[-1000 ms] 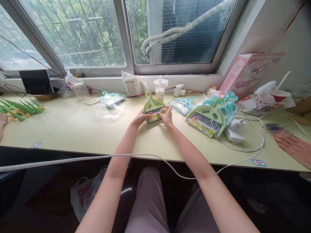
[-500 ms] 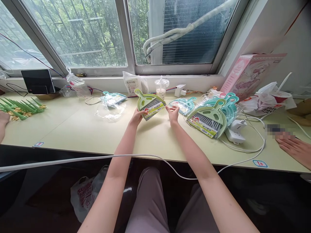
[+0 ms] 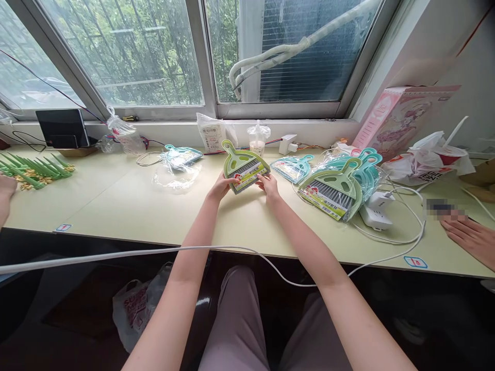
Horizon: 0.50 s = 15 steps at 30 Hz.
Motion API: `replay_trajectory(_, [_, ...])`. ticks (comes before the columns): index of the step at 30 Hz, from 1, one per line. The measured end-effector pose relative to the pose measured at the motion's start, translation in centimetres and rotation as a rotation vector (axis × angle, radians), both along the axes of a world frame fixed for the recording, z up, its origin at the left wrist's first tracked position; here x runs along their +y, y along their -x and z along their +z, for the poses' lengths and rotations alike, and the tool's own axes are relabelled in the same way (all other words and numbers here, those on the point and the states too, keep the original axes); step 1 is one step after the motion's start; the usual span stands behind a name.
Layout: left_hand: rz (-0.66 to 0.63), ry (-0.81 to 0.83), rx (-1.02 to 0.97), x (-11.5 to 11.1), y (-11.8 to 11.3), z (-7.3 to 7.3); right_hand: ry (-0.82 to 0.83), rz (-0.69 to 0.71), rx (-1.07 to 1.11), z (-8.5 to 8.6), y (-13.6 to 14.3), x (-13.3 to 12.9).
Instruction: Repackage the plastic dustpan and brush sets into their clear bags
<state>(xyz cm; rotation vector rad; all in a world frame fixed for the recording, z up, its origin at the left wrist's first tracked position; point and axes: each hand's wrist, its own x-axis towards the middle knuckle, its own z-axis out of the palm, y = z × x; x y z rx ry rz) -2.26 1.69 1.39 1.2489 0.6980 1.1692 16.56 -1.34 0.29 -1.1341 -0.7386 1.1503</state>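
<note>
A green dustpan and brush set (image 3: 245,167) with a yellow-green label is held above the table, its handle pointing up and left. My left hand (image 3: 221,186) grips its lower left edge. On its lower right edge, the fingers of my right hand (image 3: 268,184) are closed. To the right lies a pile of wrapped sets, a green one (image 3: 333,191) in front of blue ones (image 3: 365,172). Another blue set (image 3: 293,167) lies flat behind my right hand. Farther left, a blue set (image 3: 181,155) rests beside crumpled clear plastic (image 3: 176,178).
The pale table (image 3: 135,216) runs below a window. Along the back stand a lidded cup (image 3: 257,139), a white packet (image 3: 212,133) and a pink box (image 3: 410,118). A white cable crosses before my forearms. Other people's hands rest at far left (image 3: 5,193) and far right (image 3: 469,234).
My right hand has moved left and closed on the right edge of the green set. The set has shifted slightly to the right.
</note>
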Motion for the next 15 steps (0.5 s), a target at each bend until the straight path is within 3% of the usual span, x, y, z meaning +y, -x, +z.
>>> replay_trajectory(7, [-0.018, 0.003, 0.000, -0.2, 0.0, 0.0, -0.025, 0.198, 0.031, 0.2, 1.4, -0.9])
replay_trajectory(12, [-0.055, 0.003, 0.092, 0.1, 0.4, 0.0, 0.003, 0.151, 0.054, 0.1, 1.5, -1.1])
replay_trajectory(14, [0.028, 0.011, 0.132, 0.5, 1.0, 0.1, -0.012, 0.129, 0.028, 0.0, 1.0, -0.9])
replay_trajectory(15, [0.160, 0.001, 0.161, 0.8, 1.4, 0.1, -0.021, 0.120, 0.008, 0.0, 0.7, -0.8])
